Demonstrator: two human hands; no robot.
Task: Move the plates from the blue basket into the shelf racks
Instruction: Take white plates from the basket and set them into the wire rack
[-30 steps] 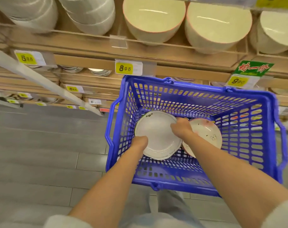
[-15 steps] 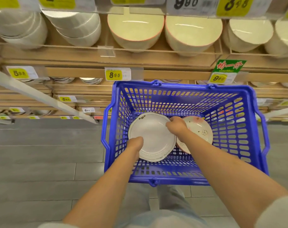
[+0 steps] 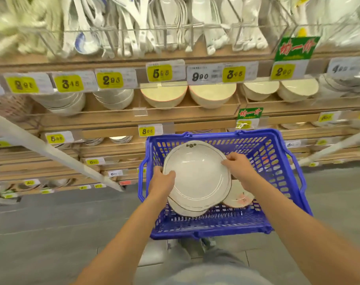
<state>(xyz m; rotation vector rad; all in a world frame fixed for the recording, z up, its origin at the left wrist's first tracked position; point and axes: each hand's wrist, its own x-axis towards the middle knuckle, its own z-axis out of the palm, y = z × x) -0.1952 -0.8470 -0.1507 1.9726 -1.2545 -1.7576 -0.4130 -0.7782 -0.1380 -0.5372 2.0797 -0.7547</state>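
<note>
A white plate (image 3: 196, 175) with a thin dark rim line and a small dark flower mark is lifted above the blue basket (image 3: 277, 161). My left hand (image 3: 161, 182) grips its left edge and my right hand (image 3: 237, 164) pinches its right edge. Under it in the basket lie another white plate (image 3: 185, 210) and a smaller plate with a pink flower (image 3: 239, 198). The wooden shelf racks (image 3: 117, 118) rise behind the basket.
The shelves hold stacks of white and cream bowls (image 3: 213, 95), plates lower down, and yellow price tags (image 3: 147, 131). Spoons hang in wire bins (image 3: 134, 27) at the top. White slanted bars (image 3: 51, 151) cross at left and right. Grey tiled floor (image 3: 51, 233) lies below.
Both hands have raised the white plate out of the basket bottom, uncovering a second white plate beneath. My view has tilted upward, showing higher shelves.
</note>
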